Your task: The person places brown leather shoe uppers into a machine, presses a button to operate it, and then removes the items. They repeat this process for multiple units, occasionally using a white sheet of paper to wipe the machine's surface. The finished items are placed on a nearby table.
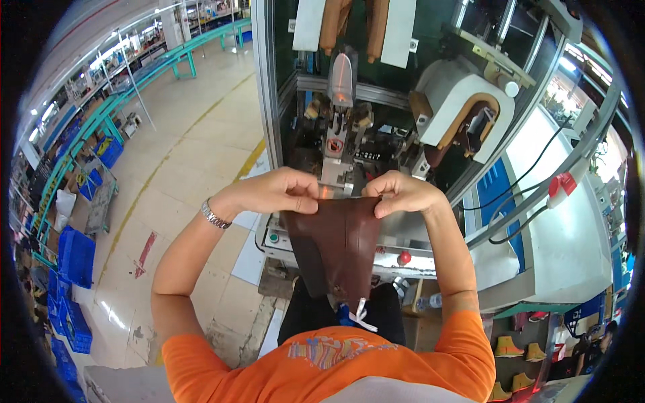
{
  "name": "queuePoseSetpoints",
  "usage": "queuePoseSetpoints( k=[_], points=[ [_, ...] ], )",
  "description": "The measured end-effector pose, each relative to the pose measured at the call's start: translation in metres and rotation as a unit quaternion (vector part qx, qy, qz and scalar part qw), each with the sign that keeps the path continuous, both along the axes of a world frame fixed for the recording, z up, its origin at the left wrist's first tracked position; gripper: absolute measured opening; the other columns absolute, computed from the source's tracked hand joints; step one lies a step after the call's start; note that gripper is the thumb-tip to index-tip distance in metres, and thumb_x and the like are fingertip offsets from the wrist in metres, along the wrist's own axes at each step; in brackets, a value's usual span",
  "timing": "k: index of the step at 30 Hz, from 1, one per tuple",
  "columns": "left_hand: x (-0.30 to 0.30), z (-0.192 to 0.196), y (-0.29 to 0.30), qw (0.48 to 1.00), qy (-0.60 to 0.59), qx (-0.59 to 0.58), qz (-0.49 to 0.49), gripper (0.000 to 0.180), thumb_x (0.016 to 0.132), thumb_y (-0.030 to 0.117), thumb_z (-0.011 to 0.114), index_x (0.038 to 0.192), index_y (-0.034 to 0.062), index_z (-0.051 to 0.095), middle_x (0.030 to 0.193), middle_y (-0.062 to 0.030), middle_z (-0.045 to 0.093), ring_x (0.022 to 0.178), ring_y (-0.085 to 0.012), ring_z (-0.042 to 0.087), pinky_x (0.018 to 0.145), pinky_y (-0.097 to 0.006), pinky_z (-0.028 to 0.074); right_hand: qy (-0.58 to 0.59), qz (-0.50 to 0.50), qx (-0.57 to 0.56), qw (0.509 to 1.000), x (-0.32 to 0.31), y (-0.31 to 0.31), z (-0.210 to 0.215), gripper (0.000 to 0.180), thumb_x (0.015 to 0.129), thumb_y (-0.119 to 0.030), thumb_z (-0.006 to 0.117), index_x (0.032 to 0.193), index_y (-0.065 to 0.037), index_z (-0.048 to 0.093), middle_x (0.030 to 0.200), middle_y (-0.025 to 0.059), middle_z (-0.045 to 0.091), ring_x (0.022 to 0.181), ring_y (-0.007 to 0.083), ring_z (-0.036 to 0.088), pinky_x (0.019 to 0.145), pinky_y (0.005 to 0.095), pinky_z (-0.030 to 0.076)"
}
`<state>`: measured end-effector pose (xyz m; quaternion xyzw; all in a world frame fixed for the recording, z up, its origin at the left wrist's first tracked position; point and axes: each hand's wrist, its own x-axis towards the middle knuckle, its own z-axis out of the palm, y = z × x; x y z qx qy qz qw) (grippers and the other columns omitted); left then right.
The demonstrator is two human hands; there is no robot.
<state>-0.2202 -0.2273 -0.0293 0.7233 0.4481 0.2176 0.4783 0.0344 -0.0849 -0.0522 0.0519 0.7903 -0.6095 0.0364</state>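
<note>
A dark brown leather boot upper point(344, 245) hangs in front of my body, wide at its top edge and narrower below. My left hand point(282, 191) pinches the top edge near its left corner, thumb against the leather. On the opposite corner my right hand point(403, 195) has the same edge between thumb and fingers. White and blue strips point(361, 316) show at the leather's lower end. Just beyond my hands stands a machine with an upright, rounded grey form point(342, 79), a red light line running down it.
Right of the form, a U-shaped padded clamp point(463, 101) holds brown material. Tan pads point(334, 30) hang above. A red button point(404, 258) and a green button point(273, 238) sit on the machine's front. Blue crates point(75, 255) line the left; tan boots point(508, 346) stand lower right.
</note>
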Motion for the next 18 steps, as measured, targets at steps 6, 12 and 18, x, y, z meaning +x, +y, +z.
queuePoseSetpoints(
  k=[6,12,18],
  points=[
    [-0.022,0.020,0.027,0.979,-0.162,0.115,0.055,0.018,0.088,0.014,0.049,0.102,0.0036,0.051,0.092,0.0013,0.053,0.087,-0.0061,0.047,0.079,-0.022,0.038,0.115,-0.119,-0.034,0.986,-0.009,0.012,0.033,0.027,0.072,-0.010,0.069,0.094,0.002,0.059,0.085,0.0025,0.061,0.077,0.0084,0.055,0.068,0.0219,0.045],
    [-0.032,0.027,0.123,0.905,-0.348,0.189,0.155,0.020,0.088,0.015,0.050,0.104,0.0038,0.049,0.092,0.0011,0.054,0.088,-0.0082,0.050,0.079,-0.023,0.040,0.334,-0.246,-0.103,0.904,-0.039,0.085,0.046,0.014,0.077,-0.004,0.063,0.090,-0.007,0.060,0.081,-0.0011,0.062,0.074,0.0073,0.056,0.070,0.0216,0.045],
    [-0.028,0.024,0.181,0.801,-0.489,0.222,0.266,0.014,0.083,0.009,0.057,0.096,0.0042,0.053,0.088,-0.0011,0.057,0.082,-0.0086,0.053,0.072,-0.020,0.042,0.435,-0.380,-0.186,0.795,-0.098,0.124,0.034,0.013,0.080,-0.009,0.061,0.092,-0.007,0.060,0.085,0.0001,0.062,0.075,0.0108,0.057,0.072,0.0262,0.046]
  ],
)
